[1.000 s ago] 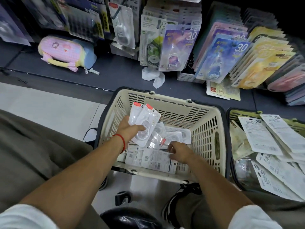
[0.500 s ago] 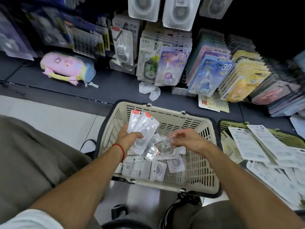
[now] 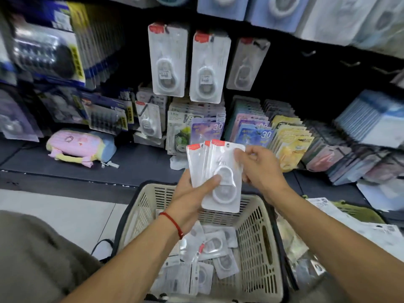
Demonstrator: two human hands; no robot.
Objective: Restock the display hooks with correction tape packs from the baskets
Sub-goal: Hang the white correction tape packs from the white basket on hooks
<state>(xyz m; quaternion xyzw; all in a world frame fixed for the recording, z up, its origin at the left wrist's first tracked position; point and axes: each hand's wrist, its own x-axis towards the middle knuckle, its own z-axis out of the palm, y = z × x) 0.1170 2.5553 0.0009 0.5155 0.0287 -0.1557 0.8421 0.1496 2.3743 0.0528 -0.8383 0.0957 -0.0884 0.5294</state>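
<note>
While the left hand point(image 3: 192, 191) clamps a fanned stack of correction tape packs point(image 3: 215, 171) above the basket point(image 3: 255, 237), the right hand point(image 3: 260, 169) pinches the front pack's edge, probably squaring the hang holes for the display hooks point(image 3: 349, 63).

A dark shelf ledge point(image 3: 135, 159) ran beneath a dark display wall point(image 3: 306, 84) crowded with hanging stationery, a pink plush pencil case point(image 3: 80, 147) lay on the ledge, and pale floor tiles point(image 3: 65, 213) adjoined it below.
</note>
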